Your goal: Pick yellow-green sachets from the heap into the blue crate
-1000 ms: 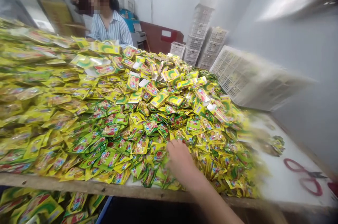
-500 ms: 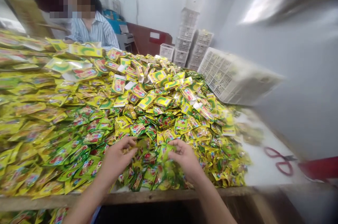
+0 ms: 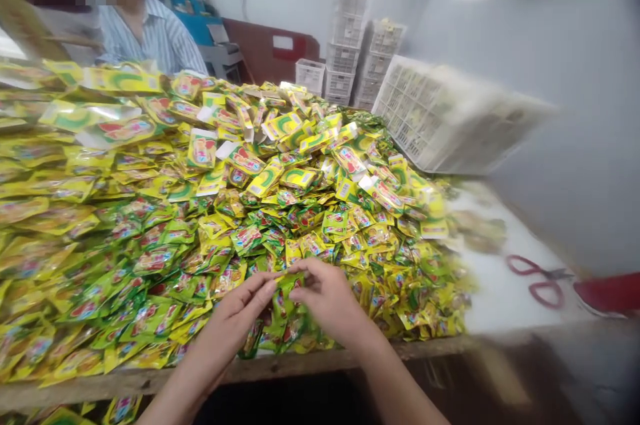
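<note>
Two hands meet over the near edge of the wooden table (image 3: 300, 365): left hand (image 3: 240, 315) and right hand (image 3: 325, 298) both pinch one small yellow-green foil sachet (image 3: 284, 283) (blurred) above the heap. Best gripped by its edges.

Sachet heap (image 3: 210, 211) crowds the table (image 3: 500, 318); bare room lies right, near scissors (image 3: 537, 275).
</note>
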Demonstrator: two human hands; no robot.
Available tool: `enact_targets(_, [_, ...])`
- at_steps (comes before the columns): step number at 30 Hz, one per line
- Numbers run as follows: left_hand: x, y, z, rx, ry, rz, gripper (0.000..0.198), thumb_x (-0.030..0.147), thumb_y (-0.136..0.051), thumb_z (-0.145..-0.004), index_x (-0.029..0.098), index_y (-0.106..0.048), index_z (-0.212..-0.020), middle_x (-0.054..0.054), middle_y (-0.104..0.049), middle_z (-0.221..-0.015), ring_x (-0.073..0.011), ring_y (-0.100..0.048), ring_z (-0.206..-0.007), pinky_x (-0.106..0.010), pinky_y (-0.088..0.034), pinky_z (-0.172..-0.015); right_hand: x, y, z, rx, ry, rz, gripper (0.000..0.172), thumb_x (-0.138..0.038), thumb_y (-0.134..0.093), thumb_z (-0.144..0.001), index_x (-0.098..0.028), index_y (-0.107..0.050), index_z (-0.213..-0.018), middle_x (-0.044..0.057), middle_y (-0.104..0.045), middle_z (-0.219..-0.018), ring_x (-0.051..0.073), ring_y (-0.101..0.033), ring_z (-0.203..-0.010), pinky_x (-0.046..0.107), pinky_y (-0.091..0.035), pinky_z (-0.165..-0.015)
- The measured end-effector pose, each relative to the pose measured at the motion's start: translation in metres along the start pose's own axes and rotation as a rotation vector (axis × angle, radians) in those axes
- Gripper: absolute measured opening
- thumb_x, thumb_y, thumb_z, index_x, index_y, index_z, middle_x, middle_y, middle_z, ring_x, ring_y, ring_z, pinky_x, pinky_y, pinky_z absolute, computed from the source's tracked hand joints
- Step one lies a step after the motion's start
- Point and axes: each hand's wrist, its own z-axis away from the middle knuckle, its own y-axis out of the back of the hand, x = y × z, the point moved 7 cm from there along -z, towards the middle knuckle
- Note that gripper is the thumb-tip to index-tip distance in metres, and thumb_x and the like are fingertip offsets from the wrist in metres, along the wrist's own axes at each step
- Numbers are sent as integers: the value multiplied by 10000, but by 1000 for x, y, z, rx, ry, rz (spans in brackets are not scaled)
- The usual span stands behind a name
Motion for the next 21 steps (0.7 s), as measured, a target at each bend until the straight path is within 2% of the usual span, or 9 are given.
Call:
enact_targets(3, [-1,-11,-9,-25,-57,-54,432,452,-657,-823,191,-589,-1161,-7,-605,-820,-156,-576,-784,-225,-489,-676,2,20,7,128,59,62,426,-90,-680,-709,-246,-648,-1103,-9,-570,-867,128,-556,-744,226,-460,-671])
enact_targets(6, [10,-24,-20,-36,-100,-76,405,442,-641,-838,207,-568,-1160,-23,-650,-914,-182,-627,-901,-251,-519,-777,-4,42,15,226,85,61,491,-136,-747,-689,-258,-638,-1151,13,-558,-999,136,-552,-837,224,-459,-715])
enact_targets(8, [31,-36,-29,-50,-156,-131,353,443,-607,-863,210,-573,-1126,-30,-668,-959,-185,-639,-922,-258,-517,-800,-4,55,21,211,28,-71,455,-207,-776,-697,-225,-629,-1128,14,-584,-953,136,-557,-810,215,-455,-673])
enact_targets(10, [63,-55,-43,-70,-243,-257,301,449,-590,-871,202,-614,-1042,-34,-679,-958,-184,-642,-892,-253,-507,-771,-2,69,27,222,-26,-226,355,-262,-773,-724,-191,-617,-1035,-18,-573,-777,108,-526,-673,191,-414,-574])
enact_targets(12, [97,-77,-66,-46,-314,-323,312,467,-575,-875,192,-632,-1011,-35,-687,-883,-181,-653,-831,-254,-503,-736,0,88,35,295,-23,-327,282,-279,-751,-763,-178,-585,-968,-42,-532,-687,85,-480,-603,182,-389,-542])
enact_targets(15, [134,-121,-116,-49,-282,-199,493,519,-542,-879,191,-511,-1246,-27,-673,-748,-177,-659,-610,-267,-510,-589,5,111,51,418,13,-400,272,-288,-740,-788,-182,-556,-958,-36,-534,-730,86,-493,-652,183,-448,-585])
enact_targets(18, [146,-163,-165,-71,-172,-187,681,529,-606,-825,132,-381,-1331,-20,-629,-632,-184,-599,-414,-250,-433,-424,15,118,65,453,-12,-491,325,-351,-725,-800,-212,-511,-1002,-26,-513,-765,120,-504,-658,216,-506,-484])
enact_targets(20, [148,-171,-185,-21,-147,-234,581,483,-639,-806,101,-449,-1200,-13,-596,-574,-188,-585,-389,-236,-399,-400,20,119,71,447,-28,-538,359,-379,-711,-808,-229,-487,-1045,-11,-525,-800,153,-533,-681,260,-530,-437])
enact_targets(21, [148,-167,-188,-6,-155,-247,487,461,-635,-809,109,-480,-1108,-14,-594,-574,-188,-592,-404,-231,-394,-403,20,120,74,453,-27,-547,378,-378,-715,-804,-230,-485,-1064,-2,-543,-821,166,-551,-702,273,-540,-444])
